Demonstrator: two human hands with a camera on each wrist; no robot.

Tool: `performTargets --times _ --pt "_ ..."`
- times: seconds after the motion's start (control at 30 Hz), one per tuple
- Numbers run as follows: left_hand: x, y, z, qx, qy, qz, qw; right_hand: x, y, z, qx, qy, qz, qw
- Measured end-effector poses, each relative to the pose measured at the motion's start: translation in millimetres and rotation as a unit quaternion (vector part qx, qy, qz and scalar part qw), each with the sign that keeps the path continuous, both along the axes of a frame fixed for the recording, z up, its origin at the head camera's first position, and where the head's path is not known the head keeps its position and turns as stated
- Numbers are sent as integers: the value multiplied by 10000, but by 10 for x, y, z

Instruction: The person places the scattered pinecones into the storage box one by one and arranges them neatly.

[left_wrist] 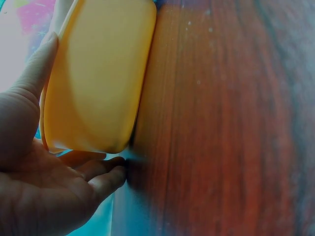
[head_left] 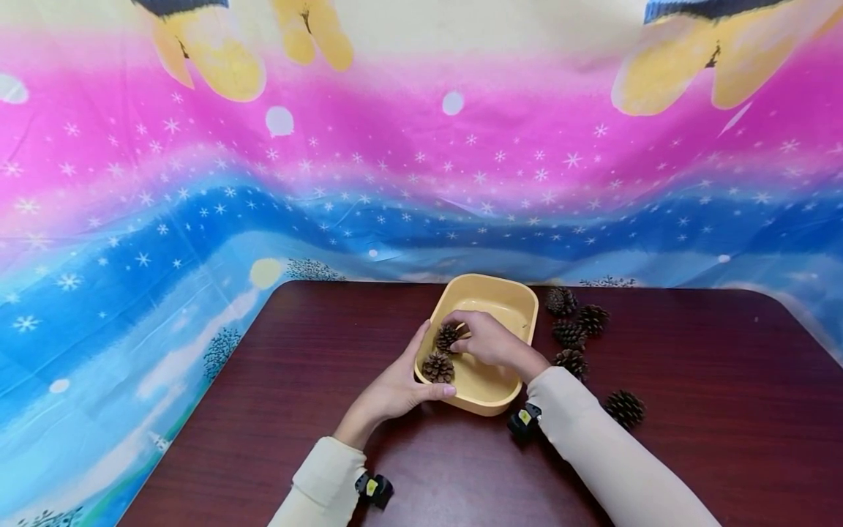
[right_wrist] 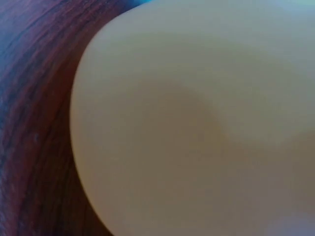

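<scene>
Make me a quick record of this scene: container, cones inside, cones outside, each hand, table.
Container: yellow, rectangular, rounded corners
Cones inside: two, near its left side
Cones outside: five visible, to its right
Left hand: holds the container's near-left corner
Right hand: inside the container, curled around the farther cone
Table: dark reddish-brown

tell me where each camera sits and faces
Head: on the head, facing forward and down at the tub; left hand, right hand, sleeves show.
Left wrist: on that wrist, facing the tub's outside; left hand shows.
Right wrist: on that wrist, apparently facing the tub close up; no hand clear.
Head and left wrist share the tub and table.
</scene>
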State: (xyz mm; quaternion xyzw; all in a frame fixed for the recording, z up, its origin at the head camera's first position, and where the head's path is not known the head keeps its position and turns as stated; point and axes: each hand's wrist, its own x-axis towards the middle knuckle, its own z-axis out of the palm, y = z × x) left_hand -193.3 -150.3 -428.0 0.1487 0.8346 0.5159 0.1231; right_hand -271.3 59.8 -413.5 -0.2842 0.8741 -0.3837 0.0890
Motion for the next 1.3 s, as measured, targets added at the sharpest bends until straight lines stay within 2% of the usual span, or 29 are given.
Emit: performTargets --times 0.6,1.3 --pt "3 3 13 -96 -3 41 9999 -9 -17 -24 110 -77 57 9999" --pt "-2 8 7 25 -18 11 10000 -3 -10 -15 86 -101 79 9999"
